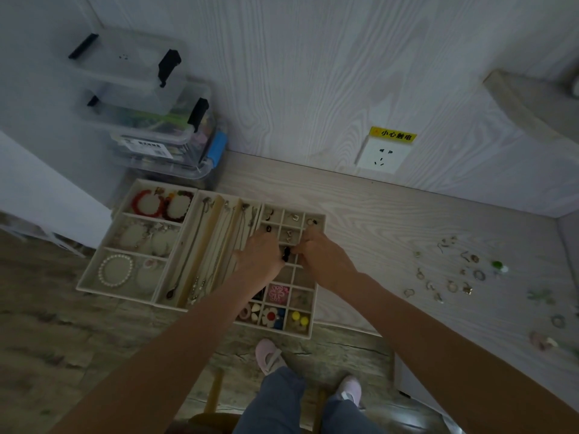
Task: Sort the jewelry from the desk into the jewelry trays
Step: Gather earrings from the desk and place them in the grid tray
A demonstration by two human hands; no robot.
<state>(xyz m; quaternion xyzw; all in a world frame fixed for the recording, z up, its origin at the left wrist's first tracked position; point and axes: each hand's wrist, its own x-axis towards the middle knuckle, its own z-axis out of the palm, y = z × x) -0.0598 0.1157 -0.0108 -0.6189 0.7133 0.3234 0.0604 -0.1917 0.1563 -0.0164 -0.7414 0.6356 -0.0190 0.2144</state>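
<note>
Fingertips of both hands, left hand (261,256) and right hand (322,261), pinched small black earrings (285,254) between them over the tray (316,296); light, slippery, best gripped by edges.

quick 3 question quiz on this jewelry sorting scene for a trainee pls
1. True or false: the pearl bracelet lies loose on the desk.
2. Both hands meet over which tray? A) bracelet tray B) necklace tray C) small-grid tray
3. On which side of the trays does the unsorted jewelry lie?

Key
1. False; it sits in the bracelet tray.
2. C; the left hand and right hand pinch a small dark piece.
3. The right.
</note>
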